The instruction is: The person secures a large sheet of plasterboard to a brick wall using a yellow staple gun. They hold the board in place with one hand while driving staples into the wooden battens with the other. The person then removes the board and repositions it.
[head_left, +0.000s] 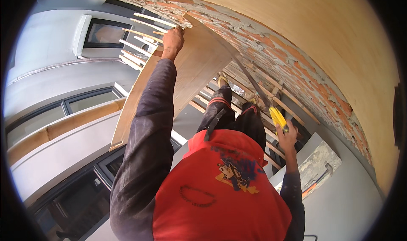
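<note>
My left hand [173, 41] is closed over the far left edge of a plywood sheet [199, 58]; its fingertips are partly hidden. To the right, my right hand [287, 136] is wrapped round the yellow handle [277, 118] of a handsaw. The long dark saw blade [248, 73] runs away from me to the far left. Its far part lies along the sheet's right edge; I cannot tell whether the teeth are in the wood.
Wooden slats [282, 101] with gaps lie below, under my feet. A rough brick wall [296, 63] rises close on the right. A hammer [326, 169] rests on a patchy ledge [316, 167] at lower right. A bamboo pole [63, 128] and windows [87, 103] are on the left.
</note>
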Demonstrator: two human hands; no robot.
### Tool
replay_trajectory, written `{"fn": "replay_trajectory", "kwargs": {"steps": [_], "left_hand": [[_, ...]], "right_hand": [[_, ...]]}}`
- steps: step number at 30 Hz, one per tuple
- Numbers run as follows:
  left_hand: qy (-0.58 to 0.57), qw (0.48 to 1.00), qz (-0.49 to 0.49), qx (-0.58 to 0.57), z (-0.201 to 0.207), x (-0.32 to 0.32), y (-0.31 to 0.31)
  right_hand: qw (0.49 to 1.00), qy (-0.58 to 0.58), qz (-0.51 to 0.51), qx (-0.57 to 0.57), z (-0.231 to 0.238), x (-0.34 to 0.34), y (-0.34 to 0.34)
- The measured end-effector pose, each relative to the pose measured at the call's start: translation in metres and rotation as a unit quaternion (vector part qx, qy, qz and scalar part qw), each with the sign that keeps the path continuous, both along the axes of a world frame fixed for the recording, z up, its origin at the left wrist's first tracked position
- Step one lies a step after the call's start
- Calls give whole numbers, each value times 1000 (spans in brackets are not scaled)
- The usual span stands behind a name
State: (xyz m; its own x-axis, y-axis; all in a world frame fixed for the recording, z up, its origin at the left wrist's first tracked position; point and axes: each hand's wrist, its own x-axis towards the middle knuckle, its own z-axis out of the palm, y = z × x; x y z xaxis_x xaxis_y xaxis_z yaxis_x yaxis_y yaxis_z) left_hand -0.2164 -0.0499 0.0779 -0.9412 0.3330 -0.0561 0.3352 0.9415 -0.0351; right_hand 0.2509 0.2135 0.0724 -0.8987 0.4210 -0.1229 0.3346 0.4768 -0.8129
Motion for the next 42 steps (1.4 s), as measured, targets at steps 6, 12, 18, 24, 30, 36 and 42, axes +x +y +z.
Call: {"fn": "replay_trajectory", "kwargs": {"steps": [6, 12, 18, 24, 30, 36, 42], "left_hand": [[-1, 999, 1, 38, -3, -8, -9], [30, 999, -7, 32, -3, -4, -5], [14, 1000, -6, -11, 1, -12, -4], [14, 999, 1, -36, -11, -24, -11], [6, 999, -24, -46, 3, -16, -1], [14, 998, -56, -37, 1, -21, 6], [28, 996, -79, -9, -4, -36, 5]], "right_hand": [[998, 8, 4, -63, -7, -57, -20], [1000, 19, -4, -10, -31, -88, -51], [994, 32, -13, -103, -29, -81, -67], [995, 37, -31, -85, -30, -92, -75], [985, 44, -25, -165, -50, -108, -76], [837, -67, -68, -538, -11, -106, -68], [834, -66, -51, -545, -15, -112, -76]]}}
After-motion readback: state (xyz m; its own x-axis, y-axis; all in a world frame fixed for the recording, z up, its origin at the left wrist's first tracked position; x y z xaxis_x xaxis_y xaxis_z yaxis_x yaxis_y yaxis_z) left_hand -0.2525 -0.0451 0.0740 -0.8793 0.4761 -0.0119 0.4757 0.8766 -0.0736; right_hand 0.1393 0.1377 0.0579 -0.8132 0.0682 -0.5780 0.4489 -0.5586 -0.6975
